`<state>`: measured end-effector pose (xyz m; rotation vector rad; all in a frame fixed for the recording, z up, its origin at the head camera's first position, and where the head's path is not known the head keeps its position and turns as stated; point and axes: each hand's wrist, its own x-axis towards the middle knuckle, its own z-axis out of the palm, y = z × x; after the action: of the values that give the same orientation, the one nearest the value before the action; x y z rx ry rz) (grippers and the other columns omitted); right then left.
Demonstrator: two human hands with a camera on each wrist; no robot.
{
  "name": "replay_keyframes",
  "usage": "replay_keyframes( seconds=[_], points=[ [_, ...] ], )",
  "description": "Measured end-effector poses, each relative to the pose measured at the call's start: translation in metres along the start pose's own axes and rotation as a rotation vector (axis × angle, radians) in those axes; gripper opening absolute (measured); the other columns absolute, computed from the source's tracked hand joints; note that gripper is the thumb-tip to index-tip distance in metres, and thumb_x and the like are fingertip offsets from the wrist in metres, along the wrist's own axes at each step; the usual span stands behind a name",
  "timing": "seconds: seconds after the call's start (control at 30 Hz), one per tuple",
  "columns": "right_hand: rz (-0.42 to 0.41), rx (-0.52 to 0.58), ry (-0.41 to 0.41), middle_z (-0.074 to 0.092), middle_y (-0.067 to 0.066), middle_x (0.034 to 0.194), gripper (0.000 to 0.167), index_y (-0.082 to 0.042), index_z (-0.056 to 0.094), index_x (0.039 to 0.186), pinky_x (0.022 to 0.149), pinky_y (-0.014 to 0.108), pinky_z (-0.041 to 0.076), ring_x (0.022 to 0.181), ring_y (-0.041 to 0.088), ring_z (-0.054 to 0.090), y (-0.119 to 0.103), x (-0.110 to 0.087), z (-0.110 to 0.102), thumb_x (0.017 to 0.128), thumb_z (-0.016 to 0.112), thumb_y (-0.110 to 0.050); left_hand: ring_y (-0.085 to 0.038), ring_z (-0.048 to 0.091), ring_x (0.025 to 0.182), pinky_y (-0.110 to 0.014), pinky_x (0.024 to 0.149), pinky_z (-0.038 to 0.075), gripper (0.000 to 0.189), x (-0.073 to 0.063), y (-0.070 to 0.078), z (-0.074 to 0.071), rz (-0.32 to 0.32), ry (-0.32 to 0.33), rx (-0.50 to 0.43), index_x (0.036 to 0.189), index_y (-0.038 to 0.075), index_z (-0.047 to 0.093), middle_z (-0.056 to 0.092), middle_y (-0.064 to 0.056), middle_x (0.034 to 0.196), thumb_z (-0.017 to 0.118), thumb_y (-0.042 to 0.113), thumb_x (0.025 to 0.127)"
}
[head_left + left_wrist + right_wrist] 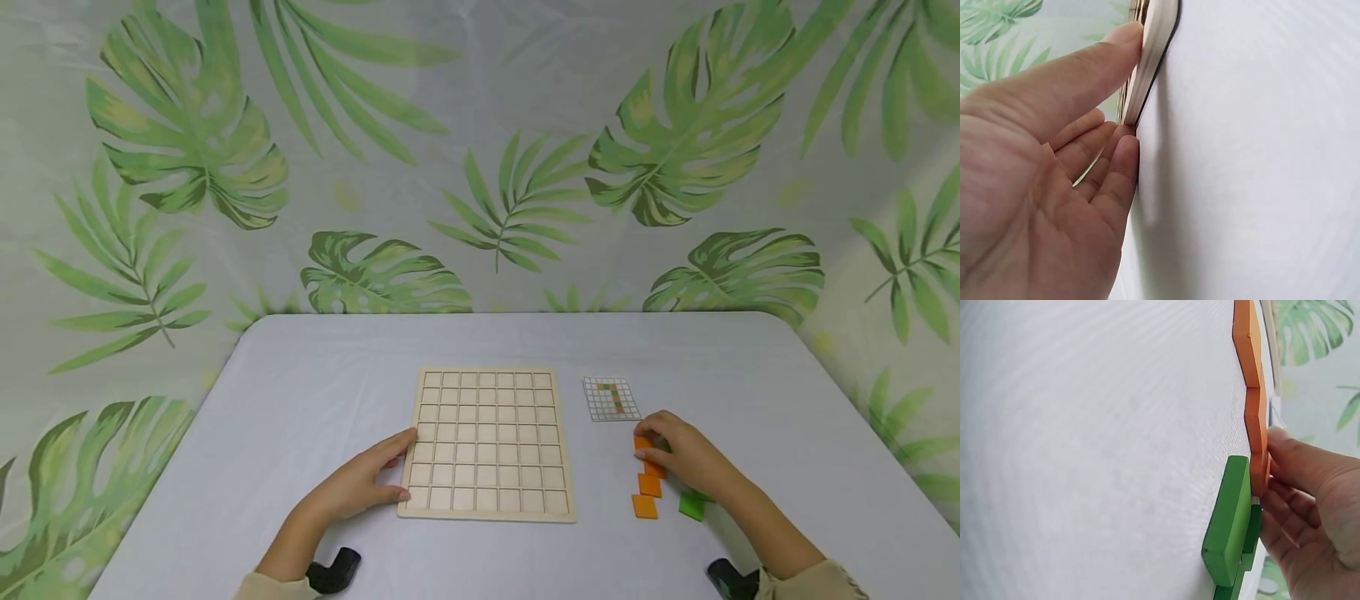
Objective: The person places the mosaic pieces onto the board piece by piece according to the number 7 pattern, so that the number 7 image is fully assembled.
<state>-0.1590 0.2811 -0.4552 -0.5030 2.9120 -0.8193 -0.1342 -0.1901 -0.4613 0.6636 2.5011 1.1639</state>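
A square wooden grid board [487,452] lies on the table. My left hand [362,476] rests along its left edge, with the thumb near the front corner and the fingers farther back; in the left wrist view the thumb [1066,81] touches the board's side [1147,62]. To the right, my right hand [690,454] pinches an orange square tile [642,442] at the far end of a row of orange tiles [649,485]. Green tiles [692,506] lie beneath and beside that hand, partly hidden by it. Close up, a green tile [1227,525] stands out in the right wrist view.
A small pattern card [612,398] with a coloured grid figure lies right of the board, just beyond my right hand. White cloth covers the table [315,367]. Behind it hangs a leaf-printed curtain [480,208]. Black wrist devices [335,572] show at both wrists.
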Motion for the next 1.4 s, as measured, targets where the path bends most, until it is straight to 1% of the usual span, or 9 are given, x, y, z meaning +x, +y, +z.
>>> replay_keyframes(
  seconds=[0.27,0.47,0.53,0.67,0.93,1.07,1.2,1.3,1.4],
  points=[
    [-0.017,-0.077,-0.001,0.056,0.006,0.098,0.022,-0.004,0.061,0.097,0.076,0.039,0.047,0.084,0.02,0.051,-0.006,0.004,0.0,0.08,0.069,-0.016,-0.027,0.04,0.12,-0.039,0.097,0.033,0.086,-0.002,0.0,-0.001,-0.02,0.005,-0.026,0.143,0.011,0.024,0.024,-0.011,0.145,0.073,0.026,0.074],
    [-0.024,-0.035,0.041,0.061,0.006,0.093,0.029,0.0,0.058,0.105,0.065,0.029,0.051,0.076,0.016,0.057,-0.024,0.013,-0.004,0.082,0.066,-0.017,-0.027,0.039,0.122,-0.041,0.098,0.031,0.084,-0.003,0.0,-0.001,-0.021,0.012,-0.042,0.142,0.011,0.027,0.03,-0.01,0.142,0.073,0.027,0.074],
    [-0.06,-0.003,0.07,0.062,0.007,0.093,0.03,0.001,0.058,0.107,0.063,0.027,0.051,0.074,0.016,0.059,-0.031,0.019,-0.003,0.082,0.066,-0.014,-0.027,0.039,0.122,-0.04,0.098,0.031,0.083,-0.002,0.0,0.0,-0.015,0.016,-0.041,0.142,0.01,0.028,0.031,-0.01,0.142,0.073,0.026,0.074],
    [-0.147,0.071,0.116,0.063,0.011,0.097,0.031,0.004,0.058,0.109,0.067,0.029,0.052,0.079,0.02,0.062,-0.046,0.031,0.0,0.081,0.066,-0.007,-0.025,0.038,0.123,-0.038,0.099,0.031,0.082,-0.002,-0.002,0.001,-0.011,0.022,-0.041,0.142,0.01,0.029,0.029,-0.008,0.143,0.073,0.024,0.074],
    [-0.241,0.174,0.098,0.061,0.015,0.104,0.032,0.005,0.058,0.112,0.072,0.027,0.051,0.087,0.023,0.062,-0.08,0.062,0.015,0.082,0.064,-0.003,-0.024,0.035,0.125,-0.038,0.099,0.029,0.082,-0.002,-0.004,0.002,-0.007,0.028,-0.049,0.141,0.012,0.03,0.026,-0.008,0.145,0.073,0.026,0.073],
    [-0.245,0.301,0.107,0.061,0.017,0.106,0.033,0.006,0.059,0.112,0.072,0.024,0.05,0.089,0.024,0.062,-0.096,0.083,0.028,0.081,0.066,-0.004,-0.024,0.034,0.126,-0.039,0.1,0.028,0.082,-0.002,-0.006,0.003,-0.008,0.034,-0.05,0.141,0.013,0.03,0.026,-0.007,0.145,0.074,0.026,0.073],
    [-0.204,0.459,0.087,0.063,0.016,0.1,0.033,0.003,0.06,0.111,0.068,0.023,0.051,0.084,0.022,0.063,-0.109,0.103,0.042,0.081,0.067,-0.009,-0.023,0.03,0.128,-0.041,0.101,0.027,0.081,-0.002,-0.007,0.003,-0.008,0.036,-0.018,0.141,0.009,0.031,0.024,-0.005,0.146,0.073,0.027,0.073],
    [-0.19,0.545,0.055,0.064,0.014,0.096,0.035,0.001,0.06,0.112,0.067,0.026,0.052,0.081,0.021,0.063,-0.117,0.116,0.053,0.081,0.067,-0.012,-0.022,0.025,0.13,-0.043,0.101,0.025,0.08,-0.002,-0.007,0.003,-0.004,0.037,0.001,0.139,0.005,0.033,0.024,-0.003,0.146,0.073,0.029,0.074],
    [-0.193,0.602,0.027,0.063,0.013,0.098,0.036,0.001,0.059,0.114,0.069,0.03,0.051,0.083,0.022,0.061,-0.122,0.127,0.062,0.082,0.067,-0.012,-0.023,0.022,0.131,-0.045,0.102,0.023,0.079,-0.002,-0.007,0.003,0.001,0.041,0.006,0.138,0.002,0.034,0.024,-0.004,0.146,0.073,0.029,0.074]
  ],
)
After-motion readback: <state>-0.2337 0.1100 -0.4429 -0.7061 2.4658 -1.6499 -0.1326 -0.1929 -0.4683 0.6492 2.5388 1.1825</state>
